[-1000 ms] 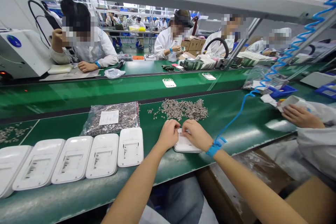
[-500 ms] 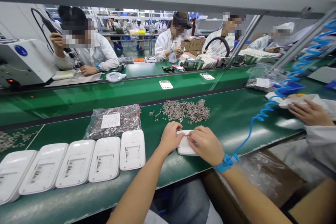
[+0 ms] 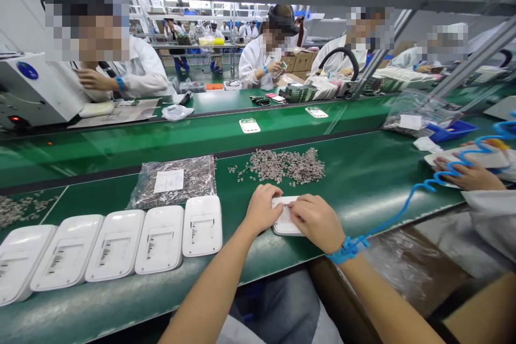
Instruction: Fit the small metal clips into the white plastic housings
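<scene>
White casing (image 3: 284, 221) gripped between left hand (image 3: 261, 208) and right hand (image 3: 318, 220); five casings (image 3: 116, 250) laid leftward, loose metal parts (image 3: 288, 165) heaped beyond

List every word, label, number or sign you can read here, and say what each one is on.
No text can be read.
White paper label on the bag of small metal parts: print too small.
Printed panels on the white housings: blurred.
Blue round sticker on the white machine: no legible lettering.
</scene>
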The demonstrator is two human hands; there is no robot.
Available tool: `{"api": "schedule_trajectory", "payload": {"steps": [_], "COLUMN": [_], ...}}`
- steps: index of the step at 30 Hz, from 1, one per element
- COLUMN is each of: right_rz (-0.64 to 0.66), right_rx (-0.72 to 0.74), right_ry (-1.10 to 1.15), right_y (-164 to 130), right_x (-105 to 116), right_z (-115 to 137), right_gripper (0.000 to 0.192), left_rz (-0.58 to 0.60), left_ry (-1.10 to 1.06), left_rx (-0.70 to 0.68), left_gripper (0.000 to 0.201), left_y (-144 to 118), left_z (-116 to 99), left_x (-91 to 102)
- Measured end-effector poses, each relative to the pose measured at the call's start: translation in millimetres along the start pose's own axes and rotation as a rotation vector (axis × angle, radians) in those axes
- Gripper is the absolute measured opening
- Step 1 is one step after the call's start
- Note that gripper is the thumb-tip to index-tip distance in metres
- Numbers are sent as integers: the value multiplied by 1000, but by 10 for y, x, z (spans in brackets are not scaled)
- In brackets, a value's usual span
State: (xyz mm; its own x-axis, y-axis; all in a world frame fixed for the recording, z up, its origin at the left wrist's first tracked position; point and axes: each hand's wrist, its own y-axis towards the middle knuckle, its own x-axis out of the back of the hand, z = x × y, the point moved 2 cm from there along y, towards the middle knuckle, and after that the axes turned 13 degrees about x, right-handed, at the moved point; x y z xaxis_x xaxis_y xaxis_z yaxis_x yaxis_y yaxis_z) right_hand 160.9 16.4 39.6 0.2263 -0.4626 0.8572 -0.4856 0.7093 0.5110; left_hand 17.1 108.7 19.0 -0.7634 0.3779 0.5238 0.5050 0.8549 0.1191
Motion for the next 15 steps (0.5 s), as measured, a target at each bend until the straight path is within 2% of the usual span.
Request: {"api": "schedule_trajectory", "payload": {"steps": [9, 15], "right_rz": [71, 30], "right_rx": [28, 22], "right_ry": [110, 104], "right_y": [18, 13], "right_x": [-27, -36], "right_z": [-82, -72], "right_gripper": [28, 28], "left_rz": [-39, -131], "left_ry": [-10, 83], "left_rx": [89, 41], "left_gripper": [23, 19], "left_y": [15, -44], "left_z": [15, -37], "left_x": [-69, -115]}}
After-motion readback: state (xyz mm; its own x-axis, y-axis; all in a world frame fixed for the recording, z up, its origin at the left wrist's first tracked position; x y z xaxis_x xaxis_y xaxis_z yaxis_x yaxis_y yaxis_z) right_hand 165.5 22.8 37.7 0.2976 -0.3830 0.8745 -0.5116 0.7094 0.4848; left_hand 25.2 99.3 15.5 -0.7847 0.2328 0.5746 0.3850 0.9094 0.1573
